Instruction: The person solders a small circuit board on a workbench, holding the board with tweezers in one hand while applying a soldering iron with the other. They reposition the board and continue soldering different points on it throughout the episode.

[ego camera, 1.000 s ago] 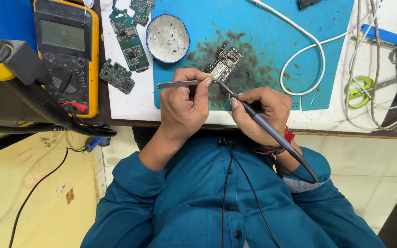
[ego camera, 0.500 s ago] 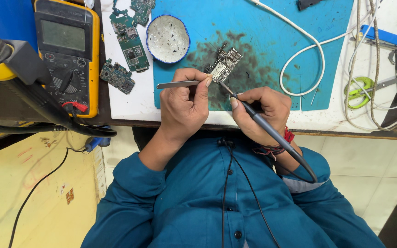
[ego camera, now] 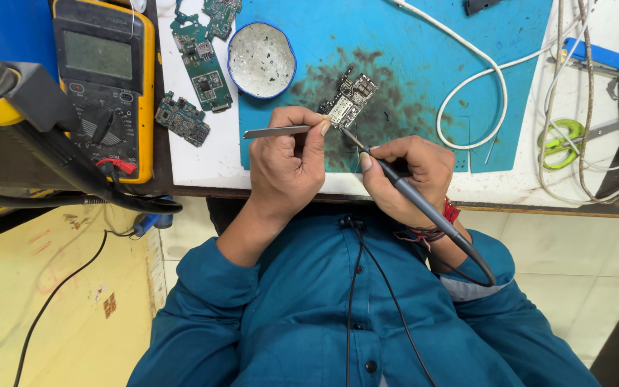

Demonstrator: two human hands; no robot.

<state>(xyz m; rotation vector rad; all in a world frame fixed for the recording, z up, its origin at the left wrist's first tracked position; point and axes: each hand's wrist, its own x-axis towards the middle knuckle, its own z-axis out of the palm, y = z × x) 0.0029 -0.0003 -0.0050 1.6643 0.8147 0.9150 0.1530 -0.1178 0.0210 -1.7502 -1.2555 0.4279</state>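
The left hand (ego camera: 286, 161) is curled nearly closed, thumb and forefinger pinching a pair of steel tweezers (ego camera: 275, 132) that lie roughly level, their far end poking out to the left of the knuckles – the tips meet a small circuit board (ego camera: 347, 102) at its lower edge. The right hand (ego camera: 404, 174) is wrapped in a pen grip round a slim grey soldering iron (ego camera: 424, 208), whose tip touches the same board from below and to the right; its cord runs back over the wrist and the blue shirt sleeve. The board lies tilted on a blue work mat (ego camera: 424, 64), over a dark scorched patch near the mat's front edge.

Just beyond the left hand sits a round blue-rimmed dish (ego camera: 261, 59) with a flecked grey inside. To its left, on the white bench top, lie several green circuit boards (ego camera: 200, 68) and a yellow multimeter (ego camera: 105, 79) – a white cable (ego camera: 492, 79) loops across the mat on the right
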